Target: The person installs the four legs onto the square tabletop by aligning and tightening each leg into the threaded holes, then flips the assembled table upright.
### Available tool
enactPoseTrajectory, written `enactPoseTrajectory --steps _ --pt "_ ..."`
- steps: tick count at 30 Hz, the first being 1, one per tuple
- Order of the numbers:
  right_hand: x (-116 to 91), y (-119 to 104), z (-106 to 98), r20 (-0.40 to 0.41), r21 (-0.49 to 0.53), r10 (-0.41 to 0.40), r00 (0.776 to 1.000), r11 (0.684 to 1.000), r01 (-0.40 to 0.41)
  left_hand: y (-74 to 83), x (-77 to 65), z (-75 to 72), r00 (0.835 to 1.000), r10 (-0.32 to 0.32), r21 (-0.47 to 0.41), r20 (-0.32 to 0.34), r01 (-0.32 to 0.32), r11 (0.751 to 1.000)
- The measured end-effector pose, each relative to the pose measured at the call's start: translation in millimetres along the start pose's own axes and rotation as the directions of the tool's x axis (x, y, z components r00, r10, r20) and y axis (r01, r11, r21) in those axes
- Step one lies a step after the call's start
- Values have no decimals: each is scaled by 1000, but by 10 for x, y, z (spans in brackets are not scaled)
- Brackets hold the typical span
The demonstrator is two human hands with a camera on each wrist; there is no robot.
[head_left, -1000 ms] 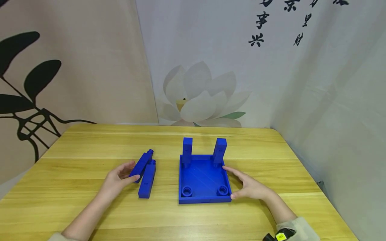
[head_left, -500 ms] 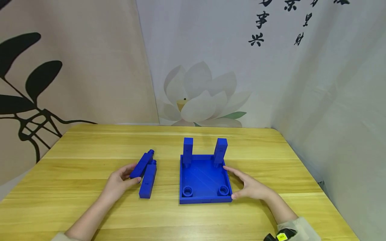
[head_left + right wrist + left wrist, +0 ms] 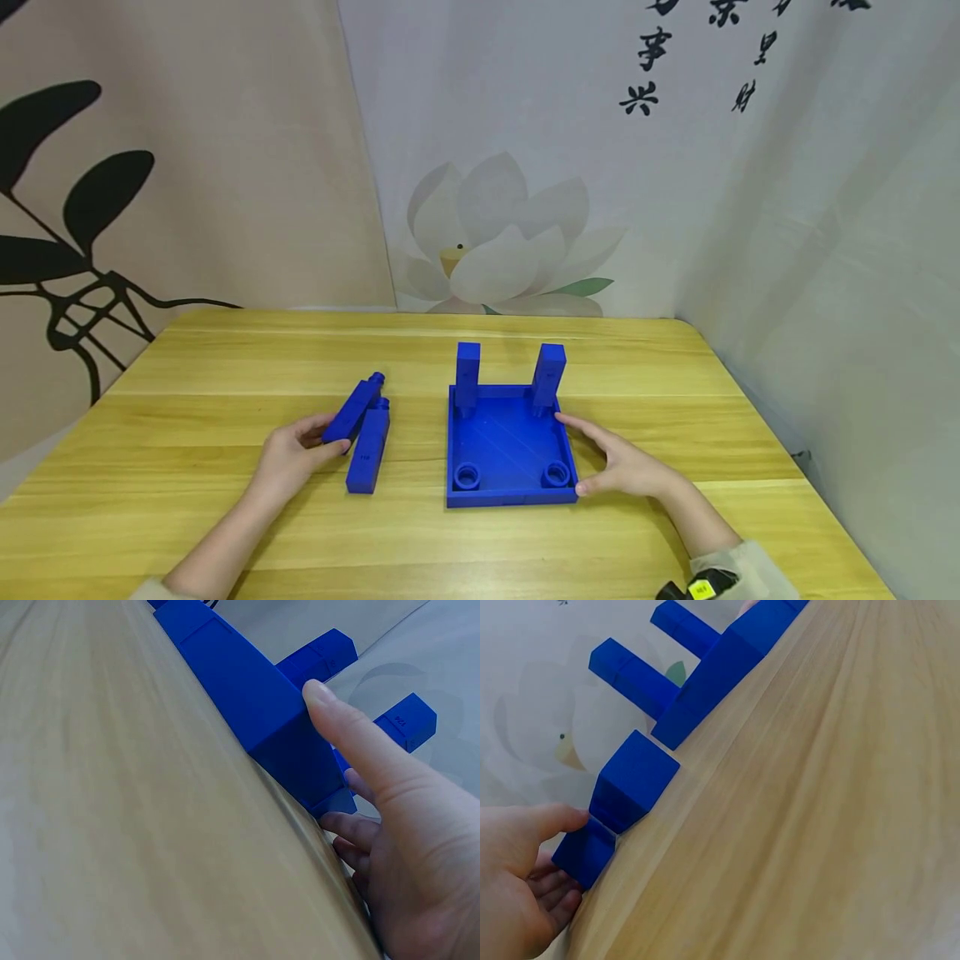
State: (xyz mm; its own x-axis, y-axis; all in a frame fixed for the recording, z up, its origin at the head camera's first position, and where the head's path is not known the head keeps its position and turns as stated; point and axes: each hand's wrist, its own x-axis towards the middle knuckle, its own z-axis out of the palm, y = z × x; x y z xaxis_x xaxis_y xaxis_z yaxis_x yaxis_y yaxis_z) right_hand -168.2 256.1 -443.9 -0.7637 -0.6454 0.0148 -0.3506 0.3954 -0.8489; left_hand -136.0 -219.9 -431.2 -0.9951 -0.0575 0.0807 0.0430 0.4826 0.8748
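Two loose blue table legs lie side by side on the left of the table, each a square bar with a round peg at its far end. My left hand (image 3: 292, 454) grips the outer leg (image 3: 351, 410) between thumb and fingers; the inner leg (image 3: 367, 450) lies against it. In the middle sits a blue square tabletop (image 3: 510, 442), upside down like a shallow tray. Two legs (image 3: 467, 375) stand upright in its far corners, and round sockets (image 3: 467, 477) show in the near ones. My right hand (image 3: 626, 467) touches its right side, thumb at the near corner, fingers extended along the wall.
The wooden table (image 3: 375, 550) carries all the blue parts. Behind it hangs a printed cloth (image 3: 525, 233) with a lotus and dark lettering. A black band with a yellow label (image 3: 701, 589) circles the right wrist.
Compared with a second ago, almost nothing differs. My left hand keeps its grip on the outer leg, and the right hand stays at the tabletop's side.
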Motion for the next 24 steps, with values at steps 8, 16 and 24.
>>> enactPoseTrajectory --steps 8,16,24 --pt "0 6 -1 2 2 2 1000 1000 -2 10 -14 -13 999 -14 62 -46 17 998" --pt "3 -5 3 -4 -9 9 1000 1000 -9 35 -24 -16 994 6 71 -111 2 997" --pt "-1 -16 5 -5 -10 12 1000 1000 -12 56 -36 -17 989 41 76 -139 -31 997"
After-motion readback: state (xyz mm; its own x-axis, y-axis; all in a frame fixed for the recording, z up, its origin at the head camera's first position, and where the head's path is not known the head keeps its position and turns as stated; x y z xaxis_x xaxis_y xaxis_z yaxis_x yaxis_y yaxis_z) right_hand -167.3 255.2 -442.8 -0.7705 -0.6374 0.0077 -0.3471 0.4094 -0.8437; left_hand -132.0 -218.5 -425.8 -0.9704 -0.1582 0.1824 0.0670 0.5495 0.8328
